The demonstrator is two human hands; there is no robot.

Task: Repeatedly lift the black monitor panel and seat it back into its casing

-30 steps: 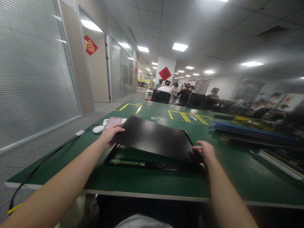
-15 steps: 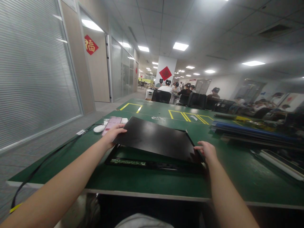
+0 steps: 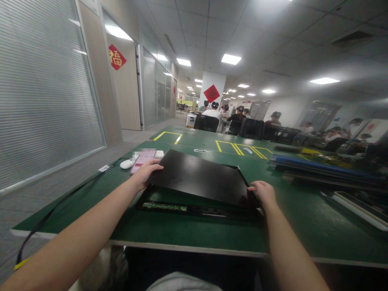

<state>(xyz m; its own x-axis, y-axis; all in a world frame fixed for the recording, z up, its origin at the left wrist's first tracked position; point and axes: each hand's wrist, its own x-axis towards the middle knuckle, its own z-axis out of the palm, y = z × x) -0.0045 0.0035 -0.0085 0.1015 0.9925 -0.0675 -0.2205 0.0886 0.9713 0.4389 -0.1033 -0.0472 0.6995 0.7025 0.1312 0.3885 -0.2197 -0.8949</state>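
A flat black panel [image 3: 200,178], smooth like a display screen, lies tilted over a thin black frame [image 3: 224,213]. Its left side is raised, and the green table shows through the gap below. Along the near side of the frame runs a narrow green circuit strip [image 3: 165,207]. My left hand [image 3: 147,173] is closed on the panel's left edge, fingers on top and the thumb hidden. At the right side, my right hand [image 3: 262,192] is closed around the frame's edge, with fingertips by the panel's right edge; its thumb is mostly hidden.
Beyond my left hand lie a pink-screened phone [image 3: 144,159] and a white mouse-like object [image 3: 126,164]. Blue and dark strips [image 3: 303,165] are stacked at the right, near a white-edged bar [image 3: 360,210]. Yellow tape [image 3: 227,142] marks the green table [image 3: 194,236]. Several people sit farther back.
Almost nothing differs. The view has shifted very slightly; both hands keep their places on the panel and frame, and the right fingers look a little more closed.
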